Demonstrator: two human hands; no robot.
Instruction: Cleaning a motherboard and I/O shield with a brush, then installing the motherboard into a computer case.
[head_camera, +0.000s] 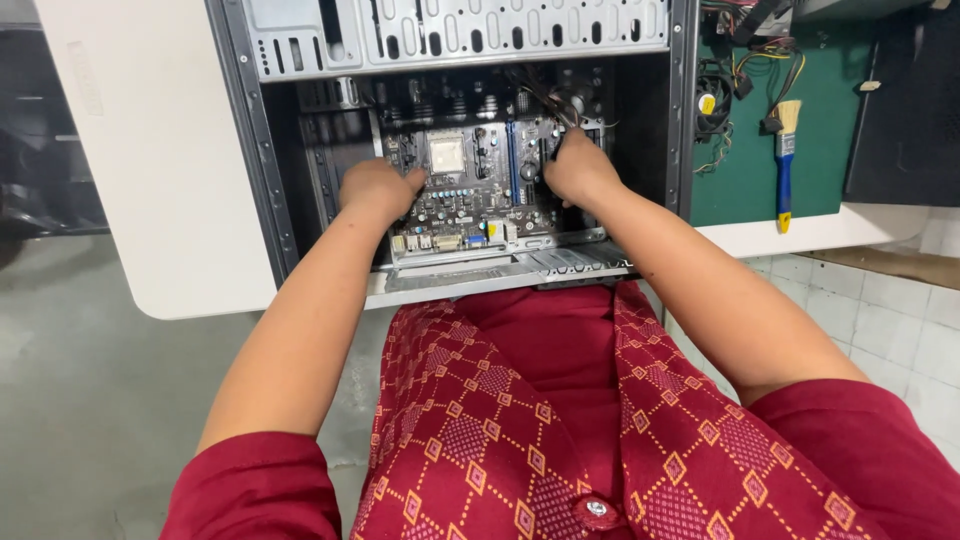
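Fingers of both hands (378, 188) (578, 168) curled on green rectangular motherboard (470, 185) edges; stiff, light, fragile; likely best gripped by bare edges.

A white, round-cornered table (160, 180) stood over a grey concrete floor (90, 400), which looked dull and faintly stained. To the right, the floor or low wall was covered in pale square tiles (890, 320) with dark grout lines. A green mat (830, 120) lay on the table's right part, and on it rested a blue-handled brush with pale bristles (786, 160). Dark, blurred furniture (40, 130) sat at the far left. The light was soft and even.
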